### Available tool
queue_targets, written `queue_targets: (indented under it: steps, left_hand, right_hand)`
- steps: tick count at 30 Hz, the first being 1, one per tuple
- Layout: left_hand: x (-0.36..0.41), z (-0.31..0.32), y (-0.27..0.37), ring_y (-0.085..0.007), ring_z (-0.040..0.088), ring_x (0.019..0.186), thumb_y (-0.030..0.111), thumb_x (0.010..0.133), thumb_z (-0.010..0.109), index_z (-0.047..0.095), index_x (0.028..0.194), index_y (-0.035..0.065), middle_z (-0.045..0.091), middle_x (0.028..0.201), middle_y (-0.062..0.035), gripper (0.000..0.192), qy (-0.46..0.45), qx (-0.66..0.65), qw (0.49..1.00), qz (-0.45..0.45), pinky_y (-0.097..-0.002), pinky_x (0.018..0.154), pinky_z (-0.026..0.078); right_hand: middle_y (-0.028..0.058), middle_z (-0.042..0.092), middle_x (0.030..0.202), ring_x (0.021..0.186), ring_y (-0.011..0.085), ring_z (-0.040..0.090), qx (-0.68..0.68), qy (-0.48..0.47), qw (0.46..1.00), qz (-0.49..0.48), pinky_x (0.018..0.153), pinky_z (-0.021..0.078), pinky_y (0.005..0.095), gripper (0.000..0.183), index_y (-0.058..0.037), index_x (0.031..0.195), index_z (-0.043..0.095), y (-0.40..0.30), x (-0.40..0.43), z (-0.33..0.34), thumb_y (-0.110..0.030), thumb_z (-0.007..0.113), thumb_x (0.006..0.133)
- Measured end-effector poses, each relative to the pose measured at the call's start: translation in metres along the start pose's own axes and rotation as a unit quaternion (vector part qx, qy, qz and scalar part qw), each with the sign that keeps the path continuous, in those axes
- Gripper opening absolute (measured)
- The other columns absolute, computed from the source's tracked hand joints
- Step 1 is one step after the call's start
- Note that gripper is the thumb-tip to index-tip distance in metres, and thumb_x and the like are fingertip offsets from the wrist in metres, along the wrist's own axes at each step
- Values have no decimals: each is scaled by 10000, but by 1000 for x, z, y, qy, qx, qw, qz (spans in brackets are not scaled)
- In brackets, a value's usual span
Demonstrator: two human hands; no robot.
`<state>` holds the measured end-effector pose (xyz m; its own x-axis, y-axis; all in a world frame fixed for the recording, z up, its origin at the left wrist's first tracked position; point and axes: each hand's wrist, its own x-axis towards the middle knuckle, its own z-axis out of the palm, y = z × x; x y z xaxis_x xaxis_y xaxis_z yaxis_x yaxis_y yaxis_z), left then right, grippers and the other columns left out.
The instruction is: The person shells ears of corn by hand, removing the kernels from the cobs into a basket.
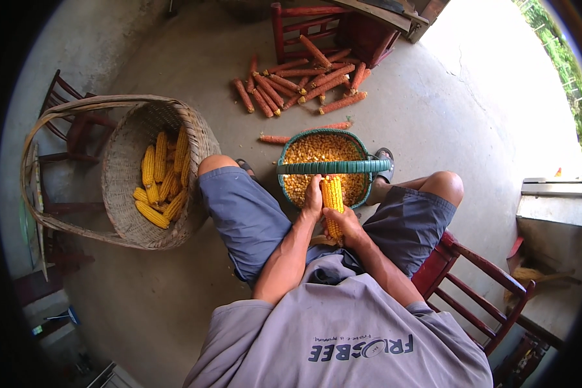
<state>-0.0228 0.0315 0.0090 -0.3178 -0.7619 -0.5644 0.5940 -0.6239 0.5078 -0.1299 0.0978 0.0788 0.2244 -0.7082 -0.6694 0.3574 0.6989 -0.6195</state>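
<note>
A yellow ear of corn (333,194) stands between my hands, tilted over the near part of a green-rimmed basket (370,186). Its lower end is in the grip of my right hand (347,224), with the thumb across the front. Along its upper left side lies my left hand (313,198), thumb pointing towards the top end; the other fingers are mostly hidden. Loose corn kernels (315,145) fill much of the basket. A green wrapped handle (332,167) arches across it, just beyond my fingers.
At the left, a large wicker basket (126,194) tipped towards me holds several yellow ears (160,179). Stripped reddish cobs (296,82) lie heaped on the floor ahead, by a red wooden chair (363,34). Another red chair (485,291) stands at my right. A bright doorway (494,72) opens far right.
</note>
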Motion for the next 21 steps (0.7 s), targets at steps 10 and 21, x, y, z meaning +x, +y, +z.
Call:
queue_targets:
  steps: [10, 21]
  left_hand:
    - [4, -9, -5, -288, 669, 723, 300, 931, 379, 496, 1192, 53, 656, 893, -174, 378, -51, -13, 998, 43, -422, 647, 577]
    - [11, -16, -10, -265, 665, 611, 339, 984, 361, 619, 1017, 11, 659, 794, -140, 419, 48, -14, 999, 17, -363, 553, 567]
  right_hand:
    - [69, 592, 703, 498, 178, 578, 14, -9, 1000, 11, 444, 489, 305, 220, -27, 971, 551, -5, -3, 5, -212, 643, 894]
    - [67, 581, 709, 501, 178, 572, -41, -4, 999, -13, 445, 493, 305, 241, -19, 1000, 546, 9, 5, 3, -201, 659, 888]
